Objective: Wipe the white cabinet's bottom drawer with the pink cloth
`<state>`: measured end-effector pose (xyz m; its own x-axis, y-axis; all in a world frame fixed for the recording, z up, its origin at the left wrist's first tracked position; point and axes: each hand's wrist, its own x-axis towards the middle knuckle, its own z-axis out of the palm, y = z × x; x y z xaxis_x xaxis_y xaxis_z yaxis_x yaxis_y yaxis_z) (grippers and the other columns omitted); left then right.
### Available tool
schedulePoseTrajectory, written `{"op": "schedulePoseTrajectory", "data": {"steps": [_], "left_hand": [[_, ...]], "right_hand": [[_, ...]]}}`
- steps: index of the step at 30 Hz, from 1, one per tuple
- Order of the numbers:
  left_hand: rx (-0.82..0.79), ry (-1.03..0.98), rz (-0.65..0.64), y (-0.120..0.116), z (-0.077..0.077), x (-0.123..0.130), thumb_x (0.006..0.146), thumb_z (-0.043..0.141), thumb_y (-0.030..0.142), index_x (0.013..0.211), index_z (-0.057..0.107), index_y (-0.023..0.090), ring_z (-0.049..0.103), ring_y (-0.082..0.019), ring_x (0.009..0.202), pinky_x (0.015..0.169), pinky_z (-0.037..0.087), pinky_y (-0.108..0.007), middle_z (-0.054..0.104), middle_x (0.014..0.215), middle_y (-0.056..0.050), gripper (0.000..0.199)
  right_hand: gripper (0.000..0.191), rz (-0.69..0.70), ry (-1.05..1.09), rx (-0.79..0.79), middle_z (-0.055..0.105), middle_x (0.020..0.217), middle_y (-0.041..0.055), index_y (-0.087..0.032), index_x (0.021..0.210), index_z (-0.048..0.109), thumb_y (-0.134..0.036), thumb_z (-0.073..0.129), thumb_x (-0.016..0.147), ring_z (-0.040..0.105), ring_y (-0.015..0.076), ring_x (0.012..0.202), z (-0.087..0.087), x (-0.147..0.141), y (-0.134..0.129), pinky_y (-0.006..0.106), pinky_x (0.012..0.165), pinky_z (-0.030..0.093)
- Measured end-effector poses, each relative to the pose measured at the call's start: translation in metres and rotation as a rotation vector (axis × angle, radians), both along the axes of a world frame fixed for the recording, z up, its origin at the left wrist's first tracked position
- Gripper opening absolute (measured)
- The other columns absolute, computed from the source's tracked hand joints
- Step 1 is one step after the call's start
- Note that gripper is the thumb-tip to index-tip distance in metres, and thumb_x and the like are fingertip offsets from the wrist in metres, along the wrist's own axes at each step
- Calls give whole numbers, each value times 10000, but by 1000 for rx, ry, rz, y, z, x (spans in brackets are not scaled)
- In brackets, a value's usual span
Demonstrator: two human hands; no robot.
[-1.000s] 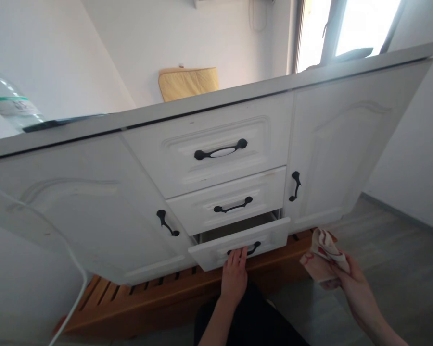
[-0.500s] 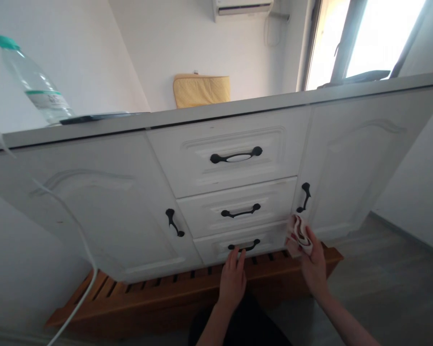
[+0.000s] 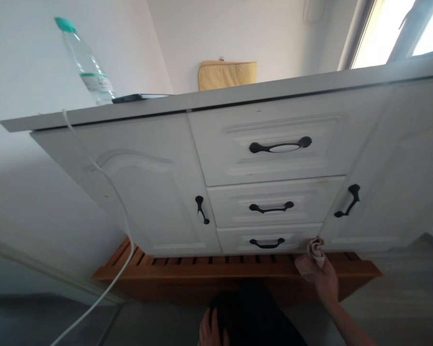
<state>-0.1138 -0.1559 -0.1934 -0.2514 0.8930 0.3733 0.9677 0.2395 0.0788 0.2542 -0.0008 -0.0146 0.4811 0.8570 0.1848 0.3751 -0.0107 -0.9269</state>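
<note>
My right hand (image 3: 326, 283) is closed on a crumpled pinkish-white cloth (image 3: 314, 254), at the lower right corner of the bottom drawer (image 3: 234, 239). My left hand (image 3: 210, 329) rests against the dark clothing of my leg (image 3: 248, 312), its fingers apart and holding nothing. The white cabinet has three drawers with black handles, all closed. The bottom drawer's handle (image 3: 267, 244) is free of both hands.
A slatted wooden bench (image 3: 173, 270) stands under the cabinet. On the worktop (image 3: 209, 99) are a clear bottle (image 3: 90, 67) with a green cap and a dark flat object (image 3: 130, 97). A white cable (image 3: 124, 211) hangs down the left side.
My left hand has left the bottom drawer's handle and moved down to my leg. My right hand with the cloth is lower against the cabinet. The view has shifted left.
</note>
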Motion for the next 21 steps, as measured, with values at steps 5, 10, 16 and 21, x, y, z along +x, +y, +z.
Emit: {"op": "schedulePoseTrajectory", "data": {"steps": [5, 10, 16, 21], "left_hand": [[-215, -76, 98, 14, 19, 21, 972, 347, 180, 1381, 622, 238, 609, -251, 1300, 912, 576, -427, 624, 1462, -98, 496], [-444, -134, 120, 20, 30, 30, 957, 297, 163, 1480, 522, 244, 503, -236, 1418, 1034, 483, -422, 524, 1569, -67, 574], [-522, -167, 104, 20, 33, 27, 946, 329, 154, 1513, 474, 249, 461, -265, 1450, 1052, 458, -456, 489, 1596, -68, 593], [-489, -177, 114, 21, 34, 27, 941, 344, 152, 1502, 492, 246, 470, -276, 1434, 1052, 446, -458, 499, 1587, -81, 588]], "right_hand": [[623, -190, -163, 323, 564, 1429, 209, -97, 1432, 543, -361, 556, 869, 527, 347, 1344, 30, -13, 31, 550, 1174, 366], [668, -194, -382, 474, 338, 1649, 187, -189, 1593, 381, -212, 468, 931, 325, 348, 1519, 23, -67, 57, 624, 1215, 264], [698, 29, -636, 514, 148, 1747, 81, -316, 1653, 217, -142, 362, 993, 120, 344, 1599, 12, -161, 46, 668, 1243, 192], [680, 210, -903, 600, 380, 1671, 36, -332, 1626, 315, -102, 420, 996, 292, 286, 1555, 24, -228, 51, 476, 1173, 369]]}}
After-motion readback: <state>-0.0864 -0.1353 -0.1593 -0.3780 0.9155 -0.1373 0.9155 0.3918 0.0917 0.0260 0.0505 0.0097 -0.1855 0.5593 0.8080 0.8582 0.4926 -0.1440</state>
